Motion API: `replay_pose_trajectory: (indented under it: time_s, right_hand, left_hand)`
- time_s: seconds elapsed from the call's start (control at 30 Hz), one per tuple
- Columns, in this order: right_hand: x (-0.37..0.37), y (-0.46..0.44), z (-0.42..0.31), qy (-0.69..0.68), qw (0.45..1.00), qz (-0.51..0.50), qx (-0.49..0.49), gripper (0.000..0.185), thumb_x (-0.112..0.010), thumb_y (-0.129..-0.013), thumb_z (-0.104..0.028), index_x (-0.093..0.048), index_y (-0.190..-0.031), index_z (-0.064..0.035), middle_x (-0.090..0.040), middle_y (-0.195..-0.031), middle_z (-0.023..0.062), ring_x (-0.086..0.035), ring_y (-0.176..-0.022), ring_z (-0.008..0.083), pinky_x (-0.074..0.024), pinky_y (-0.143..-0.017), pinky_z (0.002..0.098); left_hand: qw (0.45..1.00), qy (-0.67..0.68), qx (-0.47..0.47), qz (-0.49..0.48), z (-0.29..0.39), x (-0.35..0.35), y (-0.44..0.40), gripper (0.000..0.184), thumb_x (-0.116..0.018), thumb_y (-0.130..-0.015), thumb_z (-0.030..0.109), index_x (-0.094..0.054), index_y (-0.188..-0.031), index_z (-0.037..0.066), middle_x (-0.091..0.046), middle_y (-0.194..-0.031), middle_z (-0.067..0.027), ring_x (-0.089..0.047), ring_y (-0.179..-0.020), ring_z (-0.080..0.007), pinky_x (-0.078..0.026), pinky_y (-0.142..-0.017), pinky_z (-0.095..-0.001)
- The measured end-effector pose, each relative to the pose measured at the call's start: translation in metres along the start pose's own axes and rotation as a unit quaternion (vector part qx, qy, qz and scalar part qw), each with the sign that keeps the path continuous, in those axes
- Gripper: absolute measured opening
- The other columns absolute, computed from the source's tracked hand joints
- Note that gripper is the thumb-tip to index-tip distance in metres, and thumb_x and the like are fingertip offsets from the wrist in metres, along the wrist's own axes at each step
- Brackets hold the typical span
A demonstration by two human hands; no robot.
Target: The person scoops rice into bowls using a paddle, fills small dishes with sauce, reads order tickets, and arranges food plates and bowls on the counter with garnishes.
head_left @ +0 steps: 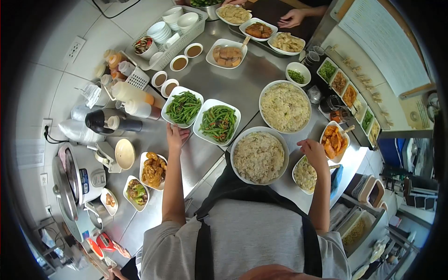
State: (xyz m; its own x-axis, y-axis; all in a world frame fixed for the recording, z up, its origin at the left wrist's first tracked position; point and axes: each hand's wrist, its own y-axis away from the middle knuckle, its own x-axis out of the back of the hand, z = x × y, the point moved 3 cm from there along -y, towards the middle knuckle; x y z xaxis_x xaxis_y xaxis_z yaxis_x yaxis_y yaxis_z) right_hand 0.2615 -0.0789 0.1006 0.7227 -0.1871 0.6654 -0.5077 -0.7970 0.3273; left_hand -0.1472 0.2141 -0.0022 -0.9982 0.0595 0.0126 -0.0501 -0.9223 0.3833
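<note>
My left hand (177,136) is at the near rim of a white dish of green beans (184,108), its fingers apart. Whether the fingertips touch that dish I cannot tell. Beside it is a second dish of green beans (217,122). My right hand (311,151) hovers with loosely bent fingers and nothing visible in them. Below it is a smaller dish of fried rice (305,175), partly hidden by my forearm. A large bowl of rice (259,156) lies left of that hand, and another large bowl of fried rice (285,107) sits behind.
Orange food fills a dish (334,141) at right, near a topping rack (349,94). Small sauce cups (179,63), squeeze bottles (134,93) and a basket of bowls (179,39) stand at left. Across the counter is another person's hand (292,18) near several dishes.
</note>
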Motion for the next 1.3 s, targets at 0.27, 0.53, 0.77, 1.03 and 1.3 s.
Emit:
replay_pose_trajectory:
  time_s: [0.27, 0.53, 0.77, 1.03, 1.3]
  right_hand:
    - [-0.011, 0.019, 0.002, -0.021, 0.998, 0.046, -0.023, 0.027, -0.050, -0.092, -0.019, -0.064, -0.108, -0.0016, -0.066, -0.079, 0.0114, -0.064, -0.075, 0.0177, -0.0481, -0.071, 0.0287]
    - [-0.012, 0.022, -0.004, -0.034, 0.995, 0.097, -0.018, 0.027, -0.051, -0.089, -0.016, -0.063, -0.109, -0.0026, -0.067, -0.084, 0.0162, -0.066, -0.080, 0.0264, -0.0489, -0.073, 0.0328]
    - [-0.025, 0.017, 0.016, -0.063, 0.993, 0.092, -0.047, 0.035, -0.051, -0.090, -0.017, -0.053, -0.122, -0.0032, -0.067, -0.088, 0.0158, -0.066, -0.079, 0.0250, -0.0491, -0.074, 0.0332]
    - [-0.040, -0.039, 0.026, -0.503, 0.851, 0.058, -0.139, 0.058, -0.043, -0.095, -0.019, -0.017, -0.145, -0.0114, -0.061, -0.108, 0.0192, -0.065, -0.084, 0.0281, -0.0544, -0.074, 0.0350]
    - [-0.051, -0.070, 0.029, -0.472, 0.869, 0.088, -0.120, 0.058, -0.040, -0.092, -0.013, -0.016, -0.145, -0.0104, -0.064, -0.097, 0.0203, -0.068, -0.070, 0.0298, -0.0584, -0.060, 0.0353]
  left_hand:
    - [1.000, -0.003, -0.009, 0.009, 0.005, -0.008, -0.016, 0.053, -0.049, -0.090, 0.008, -0.021, -0.133, -0.005, -0.059, -0.094, -0.0184, -0.065, -0.071, -0.0227, -0.058, -0.061, -0.0322]
    - [0.997, 0.013, -0.030, -0.070, 0.015, -0.061, -0.071, 0.056, -0.051, -0.089, 0.008, -0.019, -0.130, -0.011, -0.059, -0.094, -0.0259, -0.066, -0.068, -0.0299, -0.059, -0.056, -0.0349]
    - [0.989, 0.005, -0.016, -0.149, 0.031, -0.099, -0.088, 0.058, -0.052, -0.092, 0.023, -0.025, -0.134, -0.007, -0.064, -0.087, -0.0178, -0.067, -0.071, -0.0230, -0.055, -0.058, -0.0296]
    - [0.921, -0.256, 0.076, -0.283, 0.004, -0.048, -0.019, 0.048, -0.041, -0.096, 0.033, -0.044, -0.129, -0.001, -0.064, -0.084, -0.0132, -0.064, -0.063, -0.0198, -0.053, -0.056, -0.0285]
    - [0.954, -0.169, 0.019, -0.249, 0.002, -0.044, 0.024, 0.044, -0.030, -0.097, 0.013, -0.026, -0.138, -0.001, -0.062, -0.085, -0.0178, -0.064, -0.055, -0.0220, -0.056, -0.052, -0.0300]
